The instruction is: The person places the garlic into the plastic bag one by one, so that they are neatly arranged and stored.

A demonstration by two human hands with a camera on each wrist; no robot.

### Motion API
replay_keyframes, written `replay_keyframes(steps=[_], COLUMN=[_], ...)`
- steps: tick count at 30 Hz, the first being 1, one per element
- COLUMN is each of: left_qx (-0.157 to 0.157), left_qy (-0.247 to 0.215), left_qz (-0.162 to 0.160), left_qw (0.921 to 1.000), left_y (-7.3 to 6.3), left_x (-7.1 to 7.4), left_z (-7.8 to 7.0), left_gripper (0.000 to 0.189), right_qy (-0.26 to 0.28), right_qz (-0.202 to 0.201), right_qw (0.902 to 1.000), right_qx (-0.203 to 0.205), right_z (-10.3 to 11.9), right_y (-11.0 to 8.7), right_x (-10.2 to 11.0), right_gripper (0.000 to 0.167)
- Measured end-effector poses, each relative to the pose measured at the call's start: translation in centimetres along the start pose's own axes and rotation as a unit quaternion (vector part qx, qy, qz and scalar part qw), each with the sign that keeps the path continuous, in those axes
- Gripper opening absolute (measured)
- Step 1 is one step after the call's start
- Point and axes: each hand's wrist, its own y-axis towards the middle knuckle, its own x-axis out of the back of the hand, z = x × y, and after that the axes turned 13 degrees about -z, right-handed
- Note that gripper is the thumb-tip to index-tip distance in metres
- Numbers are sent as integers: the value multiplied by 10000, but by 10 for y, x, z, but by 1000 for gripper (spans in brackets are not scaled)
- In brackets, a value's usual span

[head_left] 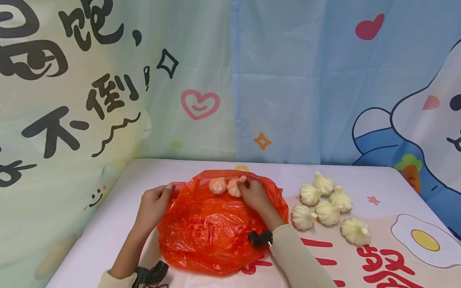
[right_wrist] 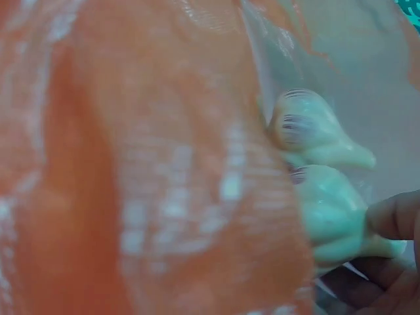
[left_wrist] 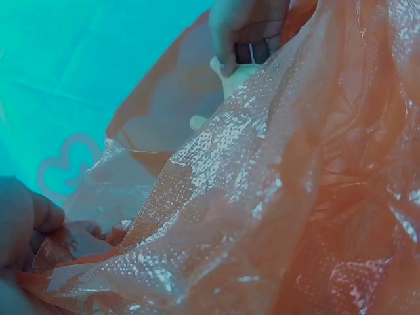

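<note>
A crinkled red plastic bag (head_left: 212,232) lies on the table with its mouth spread. My left hand (head_left: 154,204) pinches the left edge of the bag's mouth between thumb and fingers. Inside the mouth, my right hand (head_left: 255,194) pinches a garlic bulb (head_left: 234,188) by its stem end; the right wrist view shows thumb and fingers on that garlic bulb (right_wrist: 331,213). Right beside it in the bag is a second garlic bulb (head_left: 217,185), also seen in the right wrist view. The bag's film hides much of both bulbs in the left wrist view.
Several more garlic bulbs (head_left: 327,213) lie in a loose group to the right of the bag, one nearer the front. The table (head_left: 119,208) has a printed cover. A printed curtain (head_left: 277,80) hangs behind it.
</note>
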Motion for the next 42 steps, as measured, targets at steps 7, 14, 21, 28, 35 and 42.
replay_keyframes(steps=[7,14,21,28,35,42], left_qx=[6,48,85,62,19,-169], left_qy=[-23,39,-27,12,7,77], left_qz=[6,1,14,14,-18,-121], left_qw=[10000,10000,10000,10000,10000,9998], left_y=[0,0,1,0,0,1], left_x=[0,0,-1,0,0,-1], left_z=[-1,-1,-1,-1,-2,-1], left_gripper=[43,44,42,42,43,43], right_qy=[55,252,398,387,61,-126], right_qz=[128,65,-203,167,-267,-331], right_qw=[9997,9984,9980,9964,9978,9990], right_qx=[186,504,457,738,610,261], right_z=[3,-1,-3,-2,-3,-1], right_y=[0,1,1,0,-1,-4], right_x=[-2,-5,-4,-5,-4,-2], right_gripper=[37,38,38,36,31,26])
